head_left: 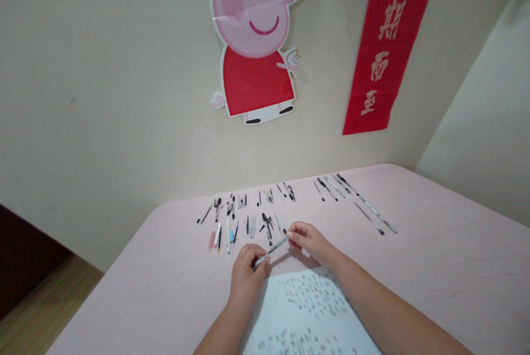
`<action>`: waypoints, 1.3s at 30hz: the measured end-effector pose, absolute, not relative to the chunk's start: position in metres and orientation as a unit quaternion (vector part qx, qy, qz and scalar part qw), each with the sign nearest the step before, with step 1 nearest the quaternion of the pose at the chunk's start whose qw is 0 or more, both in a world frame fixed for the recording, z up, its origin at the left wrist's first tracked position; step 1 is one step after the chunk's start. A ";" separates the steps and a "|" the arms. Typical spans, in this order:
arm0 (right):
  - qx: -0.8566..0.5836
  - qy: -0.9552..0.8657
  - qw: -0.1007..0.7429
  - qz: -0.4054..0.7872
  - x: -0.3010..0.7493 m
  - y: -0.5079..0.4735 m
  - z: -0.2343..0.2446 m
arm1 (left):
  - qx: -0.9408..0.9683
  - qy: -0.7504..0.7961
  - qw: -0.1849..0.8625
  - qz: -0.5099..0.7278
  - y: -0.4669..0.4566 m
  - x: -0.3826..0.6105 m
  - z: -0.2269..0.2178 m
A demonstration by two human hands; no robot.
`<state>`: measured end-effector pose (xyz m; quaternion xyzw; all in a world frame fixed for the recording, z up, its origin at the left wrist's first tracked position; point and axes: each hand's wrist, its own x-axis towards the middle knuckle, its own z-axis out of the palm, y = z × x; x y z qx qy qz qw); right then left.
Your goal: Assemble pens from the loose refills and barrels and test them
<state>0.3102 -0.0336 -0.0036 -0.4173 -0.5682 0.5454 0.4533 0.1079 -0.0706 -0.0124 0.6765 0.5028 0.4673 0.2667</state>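
A slim pen [276, 246] with a clear barrel is held slantwise between both hands, just above the table. My left hand [248, 266] is closed around its lower left end, which looks dark at the tip. At the upper right end, the fingers of my right hand [304, 238] pinch it; they hide that end, so I cannot tell whether it is a separate part. Right behind the hands lie a black pen taken apart [267, 227] and a thin clear tube with a dark end [280, 222]. Below them rests a white sheet with handwriting [314, 322].
The table has a pale pink cloth [165, 289]. Several dismantled pens and refills lie in rows, including a black pen [217, 208] and a pink cap [212, 240]. Farther right are more pens and a long patterned one [376, 212]. A wall [124, 95] borders the far edge.
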 end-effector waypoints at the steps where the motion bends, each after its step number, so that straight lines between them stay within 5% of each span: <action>1: -0.417 -0.574 0.452 0.541 0.310 -0.034 -0.004 | 0.678 0.503 0.267 0.465 -0.071 0.108 -0.012; 39: -0.394 -0.491 0.459 0.627 0.308 -0.035 -0.003 | 0.687 0.498 0.284 0.447 -0.076 0.113 -0.003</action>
